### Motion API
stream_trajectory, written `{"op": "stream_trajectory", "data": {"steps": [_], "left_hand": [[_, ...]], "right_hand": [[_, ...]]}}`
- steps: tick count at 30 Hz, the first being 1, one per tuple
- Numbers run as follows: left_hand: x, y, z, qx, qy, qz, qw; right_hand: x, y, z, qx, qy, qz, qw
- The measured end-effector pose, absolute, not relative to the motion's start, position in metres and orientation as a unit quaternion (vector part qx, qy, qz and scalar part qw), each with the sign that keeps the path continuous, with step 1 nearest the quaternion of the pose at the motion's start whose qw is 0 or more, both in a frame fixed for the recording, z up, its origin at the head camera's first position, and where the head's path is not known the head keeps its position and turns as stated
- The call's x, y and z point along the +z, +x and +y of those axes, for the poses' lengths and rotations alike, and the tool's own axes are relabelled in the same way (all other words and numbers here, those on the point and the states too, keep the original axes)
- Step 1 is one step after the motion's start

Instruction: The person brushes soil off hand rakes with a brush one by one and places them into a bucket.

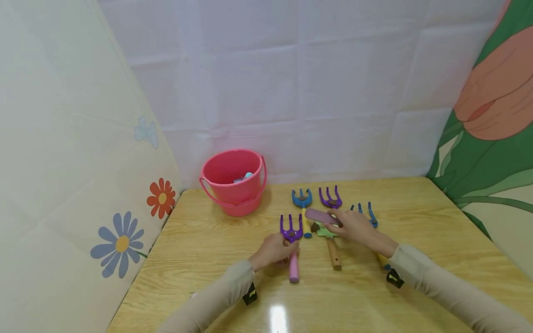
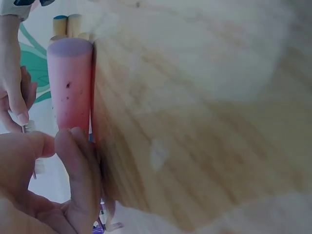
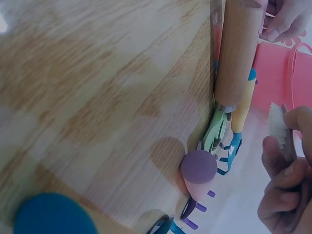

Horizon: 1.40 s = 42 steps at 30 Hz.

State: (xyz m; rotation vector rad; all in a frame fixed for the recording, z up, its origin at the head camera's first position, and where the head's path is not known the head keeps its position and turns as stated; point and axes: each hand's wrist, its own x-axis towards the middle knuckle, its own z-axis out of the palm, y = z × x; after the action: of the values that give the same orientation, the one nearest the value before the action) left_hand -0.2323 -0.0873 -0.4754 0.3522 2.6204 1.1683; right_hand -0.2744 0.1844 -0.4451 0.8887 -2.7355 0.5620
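Note:
My left hand (image 1: 274, 250) pinches the upper part of the pink handle (image 1: 294, 269) of a fork with purple tines (image 1: 291, 233). In the left wrist view the thumb and fingers of that hand (image 2: 73, 180) meet at the lower end of the pink handle (image 2: 70, 83). Held in my right hand (image 1: 356, 227) is a mauve-backed brush (image 1: 319, 216), above a green tool (image 1: 325, 231) with a wooden handle (image 1: 334, 254). The right wrist view shows the brush's pale bristles (image 3: 277, 127), with the fingers of the right hand (image 3: 287, 187) curled round its body.
A pink bucket (image 1: 235, 194) with light blue things inside stands at the back left. Behind the hands lie a blue fork with a yellow handle (image 1: 306, 224) and another purple fork (image 1: 331, 199). Another blue fork (image 1: 372, 219) lies partly under the right arm.

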Motion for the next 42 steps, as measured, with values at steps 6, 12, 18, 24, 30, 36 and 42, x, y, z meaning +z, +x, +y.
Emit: {"op": "stream_trajectory", "data": {"steps": [6, 12, 18, 24, 30, 36, 42], "left_hand": [[-0.4728, -0.233, -0.0836, 0.365, 0.119, 0.914, 0.134], [-0.4759, -0.2331, -0.0796, 0.332, 0.108, 0.93, 0.117], [-0.4775, -0.2344, -0.0795, 0.333, 0.096, 0.931, 0.112], [-0.4774, -0.2352, -0.0809, 0.347, 0.085, 0.929, 0.099], [-0.4795, -0.2356, -0.0822, 0.343, 0.076, 0.933, 0.084], [-0.4814, -0.2348, -0.0847, 0.329, 0.087, 0.938, 0.073], [-0.4791, -0.2335, -0.0877, 0.341, 0.096, 0.932, 0.072]], "right_hand": [[-0.4443, -0.2735, 0.1825, 0.193, 0.3, -0.928, 0.108], [-0.4449, -0.2726, 0.1811, 0.188, 0.303, -0.928, 0.112], [-0.4439, -0.2721, 0.1801, 0.19, 0.302, -0.928, 0.106], [-0.444, -0.2717, 0.1805, 0.192, 0.295, -0.931, 0.097], [-0.4467, -0.2721, 0.1814, 0.19, 0.294, -0.931, 0.099], [-0.4471, -0.271, 0.1813, 0.195, 0.298, -0.929, 0.101], [-0.4466, -0.2704, 0.1806, 0.2, 0.3, -0.927, 0.1]]}}
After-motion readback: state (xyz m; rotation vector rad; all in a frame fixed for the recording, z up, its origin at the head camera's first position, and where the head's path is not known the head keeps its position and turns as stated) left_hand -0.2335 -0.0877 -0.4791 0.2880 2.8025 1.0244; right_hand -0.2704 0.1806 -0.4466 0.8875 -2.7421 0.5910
